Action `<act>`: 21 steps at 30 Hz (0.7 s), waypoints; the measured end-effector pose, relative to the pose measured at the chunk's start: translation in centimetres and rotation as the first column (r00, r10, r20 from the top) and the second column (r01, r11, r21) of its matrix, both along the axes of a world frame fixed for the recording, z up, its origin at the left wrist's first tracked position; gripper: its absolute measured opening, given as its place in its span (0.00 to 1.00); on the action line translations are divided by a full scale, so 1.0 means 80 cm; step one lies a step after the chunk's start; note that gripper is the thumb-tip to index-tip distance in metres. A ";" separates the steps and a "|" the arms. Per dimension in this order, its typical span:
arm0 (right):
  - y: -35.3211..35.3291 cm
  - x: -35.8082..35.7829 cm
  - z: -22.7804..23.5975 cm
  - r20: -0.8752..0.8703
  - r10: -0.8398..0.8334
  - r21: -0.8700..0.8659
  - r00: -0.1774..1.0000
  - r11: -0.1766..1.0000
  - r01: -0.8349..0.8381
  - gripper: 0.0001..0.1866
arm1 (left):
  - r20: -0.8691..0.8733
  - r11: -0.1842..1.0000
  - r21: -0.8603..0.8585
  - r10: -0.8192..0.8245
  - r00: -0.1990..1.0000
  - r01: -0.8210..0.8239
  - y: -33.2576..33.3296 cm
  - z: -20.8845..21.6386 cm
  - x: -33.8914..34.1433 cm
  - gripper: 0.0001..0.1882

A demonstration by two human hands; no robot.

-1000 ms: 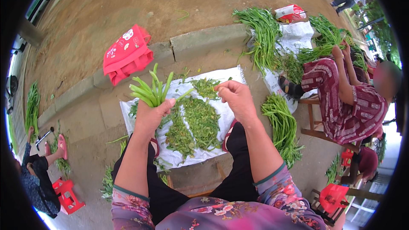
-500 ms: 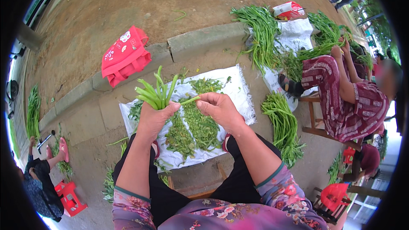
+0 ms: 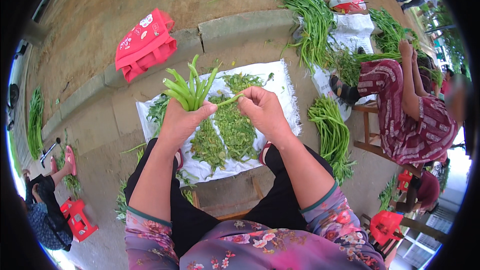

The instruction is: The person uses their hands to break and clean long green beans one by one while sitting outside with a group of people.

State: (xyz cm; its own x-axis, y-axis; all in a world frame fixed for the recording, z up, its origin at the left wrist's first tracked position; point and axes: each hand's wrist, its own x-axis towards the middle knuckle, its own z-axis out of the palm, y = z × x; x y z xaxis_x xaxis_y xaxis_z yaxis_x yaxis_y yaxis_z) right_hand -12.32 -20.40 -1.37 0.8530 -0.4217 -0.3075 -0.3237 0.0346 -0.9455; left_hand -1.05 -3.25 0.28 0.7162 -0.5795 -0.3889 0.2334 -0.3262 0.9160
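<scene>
A bunch of thick green leafy-vegetable stems [image 3: 192,88] stands up out of my left hand [image 3: 182,122], whose fingers are wrapped round it. Its cut ends point up and away from me. My right hand [image 3: 265,111] pinches the tip of a single stem [image 3: 229,101], which reaches across from beside the left hand. Below both hands a white woven sheet [image 3: 277,82] lies on the ground between my feet. Loose picked leaves and bits of stem [image 3: 235,135] cover much of it in heaps.
A red tote bag [image 3: 147,45] rests on the kerb [image 3: 245,25]. Long bundles of greens [image 3: 330,135] lie to the right. A seated person [image 3: 400,105] handles greens there. At the left are another person [image 3: 47,210] and a red stool [image 3: 79,219].
The view has shifted slightly, so the surroundings sit a little higher. My right hand still pinches the single stem, which now bends more; the left hand keeps its bunch.
</scene>
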 end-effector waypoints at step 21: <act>-0.026 -0.012 0.012 -0.041 -0.026 -0.294 0.999 0.956 0.013 0.07 | 0.004 0.985 -0.072 0.157 0.988 -0.156 0.032 0.006 0.034 0.09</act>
